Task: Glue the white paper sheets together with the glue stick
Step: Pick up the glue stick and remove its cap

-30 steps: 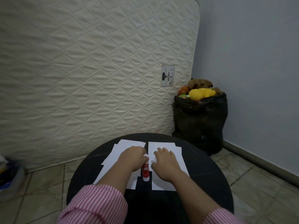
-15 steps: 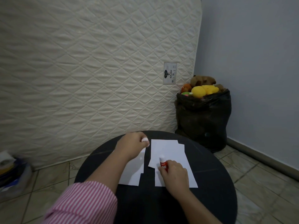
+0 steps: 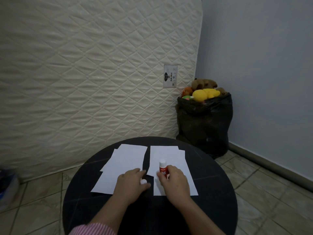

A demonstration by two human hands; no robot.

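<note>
Far left, on floor: blurred blue object (image 3: 6, 182), can't tell what. Quilted cream mattress (image 3: 94, 65) upright against wall behind.

Round black tabletop (image 3: 211, 200) w/ two stacks of white paper. Left stack of white rectangular paper sheets (image 3: 123, 161): several, fanned, edges not aligned. Left hand (image 3: 132, 182) resting at near right corner of that stack, fingers curled round small white glue-stick cap (image 3: 144, 181), pinched between thumb & fingers. Narrow strip of bare table between stacks.

Right stack of white paper sheets (image 3: 169, 156): at least two, slightly offset. Red-labelled glue stick w/ white tip (image 3: 163, 167) standing roughly upright on it, held low on barrel by right hand (image 3: 174, 180), fingers closed round lower body. Tip pointing up, not down on paper. Can't tell whether glue wound out.

Further right, off table: black plastic bag full of plush toys (image 3: 205, 122) in corner, grey wall beyond.

Judgement: cap off, no glue applied yet.

Risks:
- Paper sliding or creasing under stroke, since nothing pins right stack.
- Glue catching two offset sheets at once, sticking wrong pair.
- Overrun past edge, smearing table & bonding sheet to it.
- Cap in left hand limiting hold-down; could drop & roll off round table.
- Misaligned join when left sheet brought over, given fanned edges.
</note>
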